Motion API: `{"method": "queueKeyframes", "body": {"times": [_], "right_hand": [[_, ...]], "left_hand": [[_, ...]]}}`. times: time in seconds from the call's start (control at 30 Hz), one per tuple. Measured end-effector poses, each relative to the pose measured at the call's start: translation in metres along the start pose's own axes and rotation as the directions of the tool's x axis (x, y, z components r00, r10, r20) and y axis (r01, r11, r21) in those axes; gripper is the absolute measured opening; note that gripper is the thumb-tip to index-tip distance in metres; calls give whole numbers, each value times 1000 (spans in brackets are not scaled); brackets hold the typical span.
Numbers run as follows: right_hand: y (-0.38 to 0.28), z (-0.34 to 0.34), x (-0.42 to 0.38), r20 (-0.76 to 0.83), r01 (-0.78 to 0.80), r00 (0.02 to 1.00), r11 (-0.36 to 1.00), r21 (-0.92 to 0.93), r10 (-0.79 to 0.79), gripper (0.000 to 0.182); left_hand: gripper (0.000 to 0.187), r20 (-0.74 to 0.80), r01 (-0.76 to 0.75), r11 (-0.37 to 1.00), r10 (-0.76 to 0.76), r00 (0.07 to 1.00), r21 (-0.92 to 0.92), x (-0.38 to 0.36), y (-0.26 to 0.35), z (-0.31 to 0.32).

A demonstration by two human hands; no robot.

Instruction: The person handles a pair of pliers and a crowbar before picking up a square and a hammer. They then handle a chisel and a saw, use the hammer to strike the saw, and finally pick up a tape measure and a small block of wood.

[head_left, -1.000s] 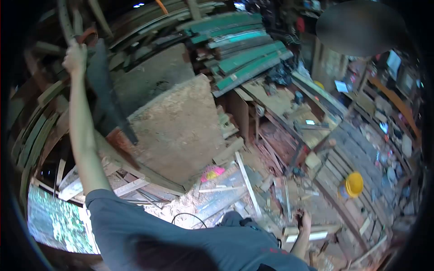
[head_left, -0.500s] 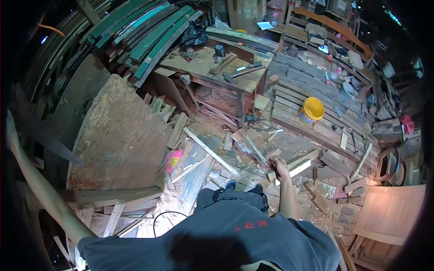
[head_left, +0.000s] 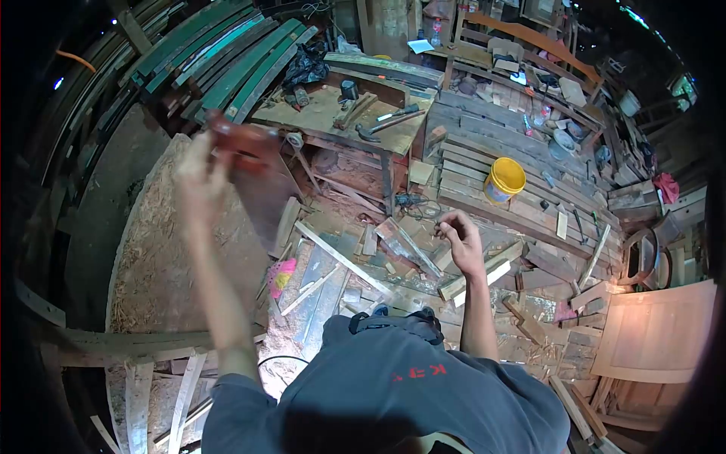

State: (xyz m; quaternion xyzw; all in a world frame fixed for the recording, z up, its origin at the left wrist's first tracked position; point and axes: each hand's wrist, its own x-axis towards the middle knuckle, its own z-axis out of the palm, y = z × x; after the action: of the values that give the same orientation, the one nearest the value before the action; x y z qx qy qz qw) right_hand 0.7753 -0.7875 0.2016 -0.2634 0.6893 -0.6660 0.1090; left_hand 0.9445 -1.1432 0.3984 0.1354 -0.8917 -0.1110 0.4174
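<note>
Left hand (head_left: 203,180) has swung inward from far left, fingers wrapped round the handle (motion-blurred) of the saw (head_left: 261,198). Saw now hangs ahead of the body, nearer the right hand (head_left: 463,240); its fingers curl loosely, contents unclear.

We see our bare left arm (head_left: 223,303) stretched forward and up; the left hand (head_left: 200,170), blurred, is closed in a grip. Our bare right arm (head_left: 478,314) also reaches forward, lower and well apart, the right hand (head_left: 460,236) raised at its end, fingers bent loosely toward the thumb.
</note>
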Motion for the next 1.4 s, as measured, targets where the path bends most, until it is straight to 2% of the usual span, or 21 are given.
{"method": "queueKeyframes", "body": {"times": [0.03, 0.1, 0.13, 0.17, 0.2, 0.27, 0.3, 0.43, 0.6, 0.67, 0.8, 0.9, 0.93, 0.97, 1.03, 1.07, 1.1, 1.13, 1.17, 1.2, 1.4], "right_hand": [[-15, 3, -1, -23, 67, 997, 996, -53, -68, 8], [-54, 8, -4, -18, 287, 954, 930, -229, -298, 12], [-71, 9, -6, 1, 384, 914, 868, -313, -405, 14], [-82, 9, -10, 24, 366, 923, 860, -356, -383, 23], [-94, 13, -14, 7, 359, 920, 835, -417, -392, 26], [-112, 23, -17, -22, 336, 912, 775, -535, -411, 32], [-111, 23, -19, 19, 318, 919, 712, -626, -393, 41], [-101, 22, -37, 141, 147, 989, 536, -831, -53, 40], [-69, 20, -62, -104, -119, 993, 562, -818, 58, 35], [-64, 16, -70, -205, -273, 961, 541, -795, 183, 34], [-59, 11, -75, -252, -324, 946, 560, -762, 204, 27], [-45, -1, -73, -296, -307, 948, 590, -746, 118, 29], [-39, -8, -75, -328, -319, 940, 580, -749, 94, 30], [-27, -22, -75, -335, -306, 940, 590, -747, 64, 33], [-23, -44, -75, -451, -420, 886, 592, -688, 105, 32], [-19, -58, -77, -500, -486, 853, 581, -653, 151, 32], [-15, -70, -79, -526, -484, 841, 606, -631, 124, 31], [-12, -81, -80, -549, -478, 830, 630, -612, 96, 31], [-9, -89, -81, -552, -436, 834, 627, -646, 11, 30], [-14, -93, -78, -593, -506, 801, 612, -607, 74, 28], [12, -131, -57, -682, -506, 728, 618, -602, -68, 29]], "left_hand": [[19, 3, -201, 980, 201, 980, 9, -14, -10, 35], [25, 106, -138, 961, 167, 980, -240, -44, 11, 89], [27, 189, -146, 952, 201, 961, -269, -54, 24, 107], [31, 112, -270, 902, 324, 939, -338, -71, 25, 141], [36, 258, -197, 920, 292, 921, -338, -86, 43, 153], [41, 219, -346, 848, 456, 863, -401, -108, 67, 185], [41, 258, -341, 839, 473, 843, -425, -121, 80, 196], [37, 237, -417, 745, 595, 768, -520, -161, 113, 229], [33, 147, -415, 641, 638, 756, -646, -178, 136, 245], [32, 138, -397, 630, 629, 765, -667, -179, 140, 250], [31, 167, -395, 631, 643, 747, -668, -178, 143, 255], [33, 221, -309, 612, 636, 740, -728, -162, 143, 253], [38, 276, -187, 612, 581, 766, -769, -155, 140, 249], [46, 279, -191, 614, 585, 762, -766, -154, 127, 262], [47, 577, 157, 714, 394, 715, -682, -148, 99, 261], [46, 621, 201, 756, 322, 714, -623, -144, 82, 258], [44, 585, 198, 784, 244, 773, -588, -152, 55, 273], [42, 634, 328, 761, 139, 761, -560, -158, 34, 277], [40, 450, 45, 846, 237, 861, -531, -172, -2, 299], [37, 467, 108, 869, 152, 871, -483, -184, -26, 307], [27, 490, 342, 907, -190, 851, -243, -192, -119, 353]]}}
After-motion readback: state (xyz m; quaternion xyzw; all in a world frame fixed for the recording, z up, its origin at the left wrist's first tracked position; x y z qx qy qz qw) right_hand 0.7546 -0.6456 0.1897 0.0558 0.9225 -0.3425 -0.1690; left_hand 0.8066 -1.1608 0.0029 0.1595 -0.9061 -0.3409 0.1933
